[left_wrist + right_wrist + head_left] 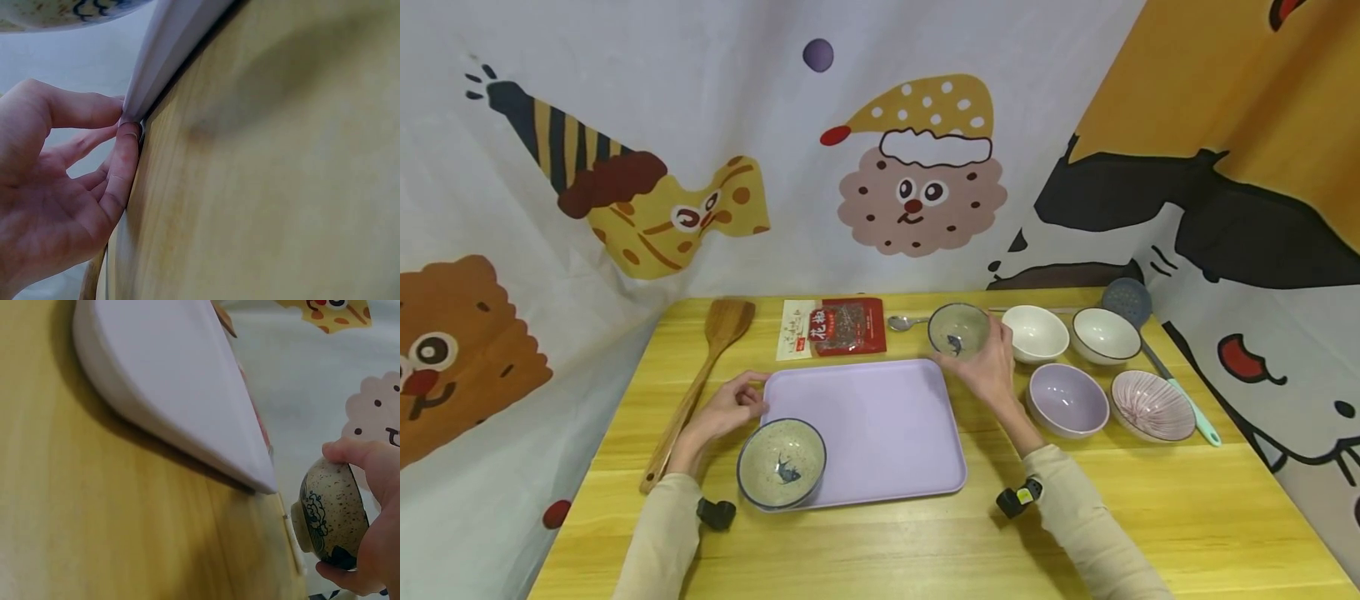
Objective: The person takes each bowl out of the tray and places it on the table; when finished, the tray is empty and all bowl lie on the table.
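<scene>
My right hand (991,367) grips a small speckled bowl (957,328) with a dark rim and a blue fish inside. In the right wrist view this bowl (331,506) is tilted, thumb and fingers on opposite sides, beyond a corner of the lilac tray (169,381). At the tray's (887,433) left edge, my left hand (727,408) pinches the rim (165,59) between thumb and fingertips. A larger speckled bowl (781,462), also with a blue fish, stands on the tray's near left corner.
Right of the tray are a white bowl (1034,333), a dark-rimmed white bowl (1107,335), a purple bowl (1067,400) and a striped bowl (1152,406). A slotted ladle (1127,302) lies behind them. A wooden spatula (700,375), seasoning packet (831,327) and spoon (904,322) lie left and behind.
</scene>
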The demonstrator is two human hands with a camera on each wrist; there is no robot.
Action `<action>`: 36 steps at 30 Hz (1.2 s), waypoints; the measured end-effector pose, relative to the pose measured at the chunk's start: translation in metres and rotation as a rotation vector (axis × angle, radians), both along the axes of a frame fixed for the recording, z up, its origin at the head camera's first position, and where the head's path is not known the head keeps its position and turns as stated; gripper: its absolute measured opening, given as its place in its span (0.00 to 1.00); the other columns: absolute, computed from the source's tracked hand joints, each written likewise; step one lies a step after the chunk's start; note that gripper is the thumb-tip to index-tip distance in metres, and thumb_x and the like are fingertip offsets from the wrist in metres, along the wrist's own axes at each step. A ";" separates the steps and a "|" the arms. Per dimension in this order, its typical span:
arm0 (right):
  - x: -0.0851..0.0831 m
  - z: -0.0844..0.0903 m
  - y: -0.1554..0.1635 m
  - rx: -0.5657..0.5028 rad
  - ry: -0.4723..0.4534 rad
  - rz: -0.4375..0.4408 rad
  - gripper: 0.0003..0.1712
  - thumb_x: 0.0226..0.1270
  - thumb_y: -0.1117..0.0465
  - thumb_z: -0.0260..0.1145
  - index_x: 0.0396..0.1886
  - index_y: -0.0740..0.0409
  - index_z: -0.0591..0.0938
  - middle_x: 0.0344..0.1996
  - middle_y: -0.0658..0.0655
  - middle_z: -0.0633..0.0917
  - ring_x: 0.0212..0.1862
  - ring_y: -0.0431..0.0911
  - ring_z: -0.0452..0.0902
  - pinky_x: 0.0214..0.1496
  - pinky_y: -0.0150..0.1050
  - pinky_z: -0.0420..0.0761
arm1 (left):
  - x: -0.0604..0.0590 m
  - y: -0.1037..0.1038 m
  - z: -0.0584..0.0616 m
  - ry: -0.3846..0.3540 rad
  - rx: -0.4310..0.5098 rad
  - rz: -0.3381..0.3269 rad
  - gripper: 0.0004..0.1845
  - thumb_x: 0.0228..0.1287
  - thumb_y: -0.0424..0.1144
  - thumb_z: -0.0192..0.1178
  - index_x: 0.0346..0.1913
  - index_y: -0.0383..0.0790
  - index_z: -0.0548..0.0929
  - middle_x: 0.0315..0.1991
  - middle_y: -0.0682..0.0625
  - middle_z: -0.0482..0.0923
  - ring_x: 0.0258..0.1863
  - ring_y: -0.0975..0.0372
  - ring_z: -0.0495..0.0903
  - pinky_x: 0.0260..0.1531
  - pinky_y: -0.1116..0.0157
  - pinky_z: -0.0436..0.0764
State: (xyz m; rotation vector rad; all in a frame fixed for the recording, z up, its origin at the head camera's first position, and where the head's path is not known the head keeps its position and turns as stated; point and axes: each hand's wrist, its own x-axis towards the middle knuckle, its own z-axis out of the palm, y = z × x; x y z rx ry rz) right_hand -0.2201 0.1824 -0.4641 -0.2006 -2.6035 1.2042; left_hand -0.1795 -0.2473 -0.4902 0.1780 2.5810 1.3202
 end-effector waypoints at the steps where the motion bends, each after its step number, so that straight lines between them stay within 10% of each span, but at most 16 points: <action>1: 0.000 -0.001 0.001 0.001 -0.003 0.001 0.70 0.37 0.43 0.87 0.78 0.56 0.59 0.71 0.66 0.63 0.69 0.65 0.65 0.69 0.64 0.68 | 0.000 0.000 0.000 -0.001 0.001 0.000 0.27 0.64 0.31 0.62 0.67 0.32 0.73 0.39 0.42 0.76 0.35 0.58 0.74 0.34 0.68 0.74; 23: -0.008 -0.015 0.004 0.058 -0.008 0.008 0.68 0.44 0.42 0.84 0.77 0.64 0.57 0.68 0.73 0.64 0.66 0.70 0.68 0.66 0.67 0.70 | 0.004 0.002 0.003 0.001 0.006 -0.002 0.27 0.64 0.32 0.63 0.66 0.32 0.73 0.39 0.41 0.77 0.34 0.60 0.73 0.34 0.67 0.74; 36: 0.007 0.023 -0.012 0.201 0.127 0.138 0.61 0.53 0.44 0.79 0.75 0.71 0.57 0.70 0.74 0.63 0.69 0.69 0.65 0.67 0.64 0.69 | 0.002 0.001 0.001 0.007 0.002 0.003 0.27 0.64 0.32 0.63 0.66 0.32 0.74 0.38 0.43 0.76 0.34 0.59 0.74 0.34 0.67 0.74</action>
